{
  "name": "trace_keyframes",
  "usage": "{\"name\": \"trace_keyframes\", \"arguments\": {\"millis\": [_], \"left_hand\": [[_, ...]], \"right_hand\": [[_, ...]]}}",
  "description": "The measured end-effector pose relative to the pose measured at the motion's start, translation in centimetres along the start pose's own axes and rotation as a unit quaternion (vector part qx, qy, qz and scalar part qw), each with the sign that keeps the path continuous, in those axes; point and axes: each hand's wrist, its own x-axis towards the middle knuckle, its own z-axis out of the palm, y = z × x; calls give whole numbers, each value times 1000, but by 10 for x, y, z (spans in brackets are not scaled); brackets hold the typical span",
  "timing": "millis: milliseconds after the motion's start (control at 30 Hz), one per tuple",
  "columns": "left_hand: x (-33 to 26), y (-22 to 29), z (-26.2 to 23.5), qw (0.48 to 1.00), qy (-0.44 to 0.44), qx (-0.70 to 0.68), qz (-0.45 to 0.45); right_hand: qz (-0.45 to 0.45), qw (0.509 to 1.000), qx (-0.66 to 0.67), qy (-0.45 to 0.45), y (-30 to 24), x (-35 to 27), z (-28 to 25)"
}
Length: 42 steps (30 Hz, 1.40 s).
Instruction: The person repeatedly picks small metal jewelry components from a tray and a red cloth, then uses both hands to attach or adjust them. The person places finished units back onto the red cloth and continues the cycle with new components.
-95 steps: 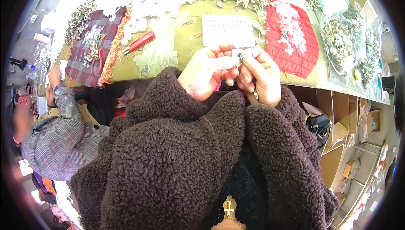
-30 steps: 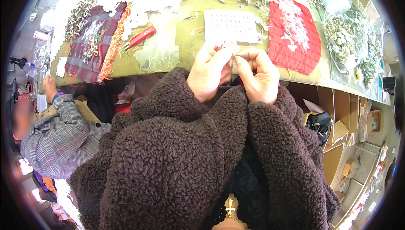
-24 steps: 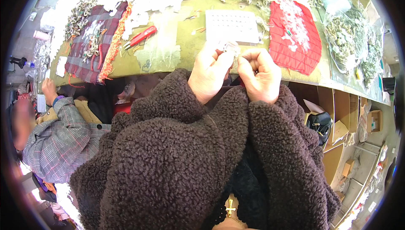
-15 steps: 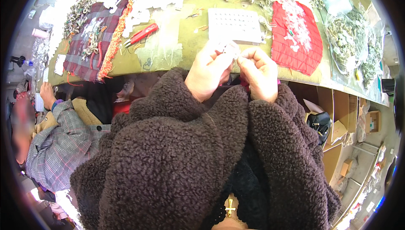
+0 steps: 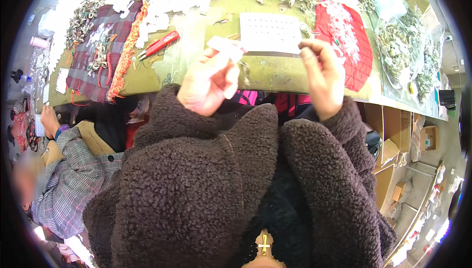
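My left hand (image 5: 206, 85) is closed on a small white plastic piece (image 5: 223, 47), held up above the near edge of the green table. A thin greyish strand (image 5: 244, 73) hangs beside it; whether it joins the piece I cannot tell. My right hand (image 5: 325, 79) is raised apart from the left, between a white panel and a red quilted cloth (image 5: 361, 66). Its thumb and forefinger are pinched together, and anything between them is too small to make out. Just beyond both hands lies the white panel (image 5: 270, 32) with rows of small marks or holes.
Left of centre lies a red-handled tool (image 5: 160, 45). Farther left, red-handled pliers (image 5: 109, 69) rest on a plaid cloth (image 5: 88, 66). Bundled cords and white pieces cover the far side. A clear bag of cords (image 5: 403, 47) stands right; a co-worker's plaid sleeve (image 5: 73, 169) is at left.
My hands have come apart: the left has moved left with the white piece, the right has moved right. The white piece now shows more plainly.
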Motion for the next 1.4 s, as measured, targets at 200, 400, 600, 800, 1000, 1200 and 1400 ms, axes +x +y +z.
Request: {"name": "trace_keyframes", "arguments": {"millis": [200,400,600,800,1000,1200,1400], "left_hand": [[2,8,-5,999,31,13,-20],[1,5,-7,994,88,6,-57],[9,2,-15,998,50,-20,-45],[8,5,-17,997,33,-21,-64],[10,2,-14,993,69,-23,-89],[10,-3,-11,996,39,-14,-82],[7,-13,-5,997,30,-39,-66]], "right_hand": [[-187,969,-155,-56,31,51,20],[-222,947,-202,-117,38,53,43],[-181,950,-208,-149,31,55,39],[-157,957,-144,-196,35,71,42],[-175,937,-239,-188,40,62,43],[-206,935,-228,-179,14,56,38],[-214,951,-100,-202,-26,35,26]]}}
